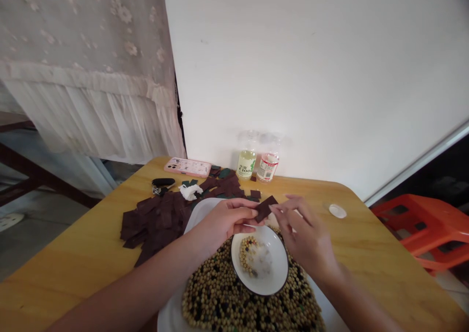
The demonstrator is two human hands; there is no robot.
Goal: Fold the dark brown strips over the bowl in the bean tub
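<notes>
Left hand holds a dark square above an apparently wooden table.

Left hand and right fingers on a dark brown square, just above a white bowl of beans

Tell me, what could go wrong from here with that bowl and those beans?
The white bowl sits on the heaped beans, so it could tip if the right hand bumps it. The beans are loose and round, and could roll off the white plate onto the wooden table.
</notes>
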